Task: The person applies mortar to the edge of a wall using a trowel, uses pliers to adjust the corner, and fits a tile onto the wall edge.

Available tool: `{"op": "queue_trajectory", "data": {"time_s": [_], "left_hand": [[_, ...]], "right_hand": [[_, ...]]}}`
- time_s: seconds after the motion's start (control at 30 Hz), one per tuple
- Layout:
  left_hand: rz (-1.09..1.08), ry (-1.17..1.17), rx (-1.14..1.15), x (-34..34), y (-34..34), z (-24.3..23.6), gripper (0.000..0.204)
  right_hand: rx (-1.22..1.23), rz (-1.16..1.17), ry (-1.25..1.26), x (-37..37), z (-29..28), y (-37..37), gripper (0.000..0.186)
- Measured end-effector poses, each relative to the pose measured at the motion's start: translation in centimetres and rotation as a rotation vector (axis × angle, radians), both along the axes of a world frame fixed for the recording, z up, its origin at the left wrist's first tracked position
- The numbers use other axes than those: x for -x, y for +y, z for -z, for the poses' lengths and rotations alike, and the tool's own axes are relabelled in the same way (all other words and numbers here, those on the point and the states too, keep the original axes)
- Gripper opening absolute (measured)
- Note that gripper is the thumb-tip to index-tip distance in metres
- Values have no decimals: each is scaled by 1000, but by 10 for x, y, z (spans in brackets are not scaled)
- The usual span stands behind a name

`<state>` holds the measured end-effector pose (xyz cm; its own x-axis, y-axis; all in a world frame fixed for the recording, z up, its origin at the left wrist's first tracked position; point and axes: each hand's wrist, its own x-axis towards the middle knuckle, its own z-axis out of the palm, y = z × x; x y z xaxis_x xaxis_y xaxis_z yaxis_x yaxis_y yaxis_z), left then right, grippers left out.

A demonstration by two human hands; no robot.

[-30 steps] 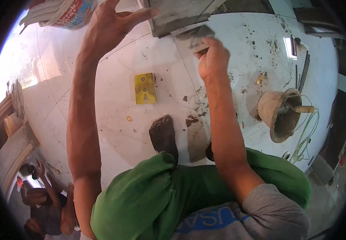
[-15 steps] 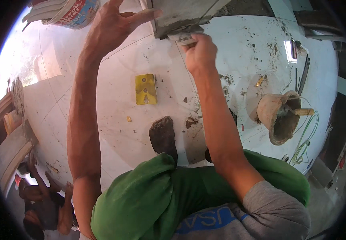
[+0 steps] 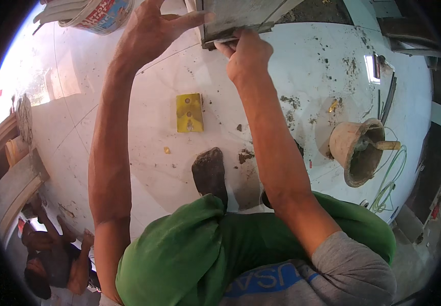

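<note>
Up at the top edge, my left hand is open, its thumb stretched toward the left edge of an upright grey panel. Its other fingertips run out of view, and whether they touch the panel I cannot tell. My right hand is closed at the panel's lower edge, gripping a flat pale grey piece. Only a thin edge of that piece shows; the hand hides the rest, so its kind is unclear. A yellow rectangular block with round marks lies on the floor between my forearms.
White floor tiles carry dark crumbs and smears. To the right, a mortar-stained bucket lies tilted with a wooden handle sticking out, beside green wire. A printed bucket stands top left. Another person is low at the left.
My right hand has shifted a little left and up along the panel's lower edge and turned, so the flat piece is now mostly hidden. My left hand keeps its pose; the whole view has shifted slightly.
</note>
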<state>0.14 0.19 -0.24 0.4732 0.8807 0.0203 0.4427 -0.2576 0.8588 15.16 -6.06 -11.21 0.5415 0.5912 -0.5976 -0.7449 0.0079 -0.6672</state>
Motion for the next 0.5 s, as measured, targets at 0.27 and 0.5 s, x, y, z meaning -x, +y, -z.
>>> {"op": "queue_trajectory", "data": {"time_s": [0.27,0.5], "left_hand": [[-13,38,-5,4,4,4,98],[-36,77,30,4,4,1,103]], "right_hand": [[145,-80,-69,-2,17,-59,28],[41,4,61,13,58,-32,32]]}}
